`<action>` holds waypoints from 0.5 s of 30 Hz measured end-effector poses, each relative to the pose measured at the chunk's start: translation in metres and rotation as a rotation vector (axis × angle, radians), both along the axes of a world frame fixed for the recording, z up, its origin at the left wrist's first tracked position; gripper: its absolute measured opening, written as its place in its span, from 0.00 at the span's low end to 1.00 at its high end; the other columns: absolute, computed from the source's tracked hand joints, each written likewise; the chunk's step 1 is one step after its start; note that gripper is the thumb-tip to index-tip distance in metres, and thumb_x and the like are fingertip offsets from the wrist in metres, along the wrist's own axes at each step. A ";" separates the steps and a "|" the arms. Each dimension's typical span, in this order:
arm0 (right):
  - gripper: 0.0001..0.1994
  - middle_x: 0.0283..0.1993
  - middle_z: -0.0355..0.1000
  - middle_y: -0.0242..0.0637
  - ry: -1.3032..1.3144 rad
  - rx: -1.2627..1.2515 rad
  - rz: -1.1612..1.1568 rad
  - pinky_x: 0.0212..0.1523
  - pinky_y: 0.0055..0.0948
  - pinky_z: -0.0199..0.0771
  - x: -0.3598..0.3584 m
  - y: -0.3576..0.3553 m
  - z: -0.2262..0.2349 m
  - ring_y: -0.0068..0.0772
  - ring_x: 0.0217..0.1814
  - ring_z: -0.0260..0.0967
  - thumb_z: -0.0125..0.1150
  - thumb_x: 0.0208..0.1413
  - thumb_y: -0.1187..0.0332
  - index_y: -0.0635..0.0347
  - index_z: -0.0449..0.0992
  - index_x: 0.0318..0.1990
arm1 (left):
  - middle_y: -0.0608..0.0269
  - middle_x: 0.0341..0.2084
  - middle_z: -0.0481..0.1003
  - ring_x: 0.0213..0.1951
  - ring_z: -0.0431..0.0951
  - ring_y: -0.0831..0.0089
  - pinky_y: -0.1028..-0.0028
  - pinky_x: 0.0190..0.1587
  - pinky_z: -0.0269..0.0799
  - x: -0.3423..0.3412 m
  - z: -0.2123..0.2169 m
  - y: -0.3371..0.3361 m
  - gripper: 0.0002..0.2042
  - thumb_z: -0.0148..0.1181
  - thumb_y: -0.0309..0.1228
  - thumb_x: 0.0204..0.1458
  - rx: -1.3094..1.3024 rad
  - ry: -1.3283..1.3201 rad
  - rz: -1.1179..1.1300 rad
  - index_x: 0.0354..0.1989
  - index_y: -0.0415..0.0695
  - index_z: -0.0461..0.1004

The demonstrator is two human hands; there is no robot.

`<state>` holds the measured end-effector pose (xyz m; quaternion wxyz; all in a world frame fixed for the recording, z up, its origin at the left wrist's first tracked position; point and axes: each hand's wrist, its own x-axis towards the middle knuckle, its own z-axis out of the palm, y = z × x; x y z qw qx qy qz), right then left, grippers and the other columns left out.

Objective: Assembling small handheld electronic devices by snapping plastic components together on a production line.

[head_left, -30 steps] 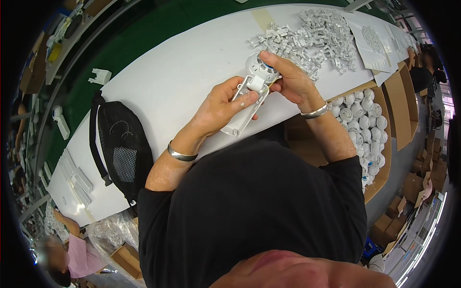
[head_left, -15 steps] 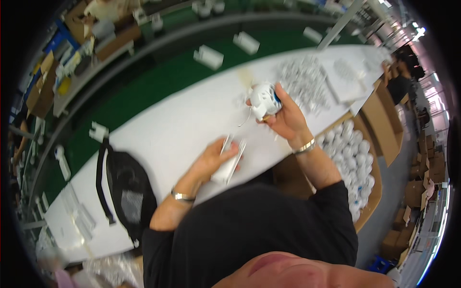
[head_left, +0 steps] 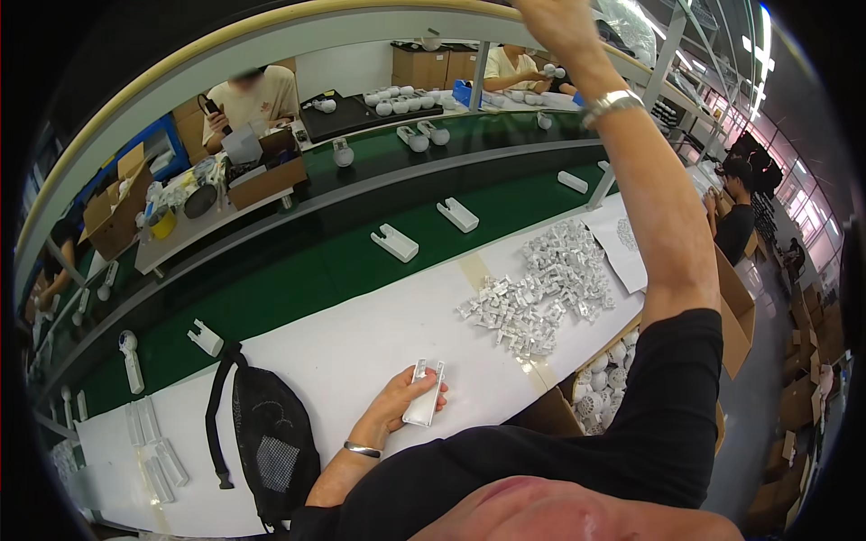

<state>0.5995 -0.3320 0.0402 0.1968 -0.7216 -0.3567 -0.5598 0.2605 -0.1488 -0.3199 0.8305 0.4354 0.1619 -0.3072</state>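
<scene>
My left hand [head_left: 394, 403] is closed around a white plastic housing [head_left: 421, 409], a long open shell with a forked upper end, held just over the white tabletop near my body. High and far, my right hand [head_left: 561, 29] reaches up beside the overhead rail [head_left: 298, 20]. Its fingers are cut off by the upper edge, so what it holds or touches is hidden. Below that raised arm spreads a pile of small white plastic parts [head_left: 541, 293] on the white table [head_left: 338, 347].
A black mesh bag [head_left: 271, 424] lies at the left. Beyond the table runs a green conveyor belt [head_left: 298, 279] carrying white housings [head_left: 395, 243]. A carton of round white parts [head_left: 597, 397] stands by my right side. Co-workers [head_left: 257, 99] sit across the belt.
My right hand has gone from over the table up to the top edge; the round white part it held is no longer visible. My left hand still holds the housing. The view has tilted upward.
</scene>
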 end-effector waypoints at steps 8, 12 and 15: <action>0.18 0.47 0.74 0.44 0.415 -0.078 0.301 0.56 0.34 0.68 0.030 0.078 0.044 0.49 0.50 0.70 0.58 0.47 0.67 0.60 0.76 0.48 | 0.52 0.35 0.74 0.29 0.79 0.70 0.76 0.33 0.79 -0.008 -0.011 0.033 0.13 0.56 0.31 0.58 -0.062 -0.051 0.002 0.47 0.39 0.64; 0.22 0.48 0.75 0.42 0.277 -0.225 -0.109 0.56 0.32 0.68 0.023 0.100 0.043 0.48 0.52 0.70 0.56 0.44 0.66 0.57 0.76 0.51 | 0.52 0.33 0.74 0.29 0.78 0.69 0.75 0.33 0.78 -0.012 -0.013 0.038 0.12 0.57 0.30 0.56 -0.068 -0.009 0.019 0.46 0.40 0.65; 0.19 0.47 0.76 0.40 0.409 -0.069 -0.192 0.54 0.32 0.69 0.006 0.109 0.052 0.43 0.51 0.71 0.57 0.45 0.66 0.53 0.78 0.48 | 0.52 0.33 0.74 0.29 0.78 0.69 0.75 0.33 0.77 -0.012 -0.009 0.036 0.13 0.56 0.30 0.56 -0.070 -0.001 0.021 0.47 0.40 0.65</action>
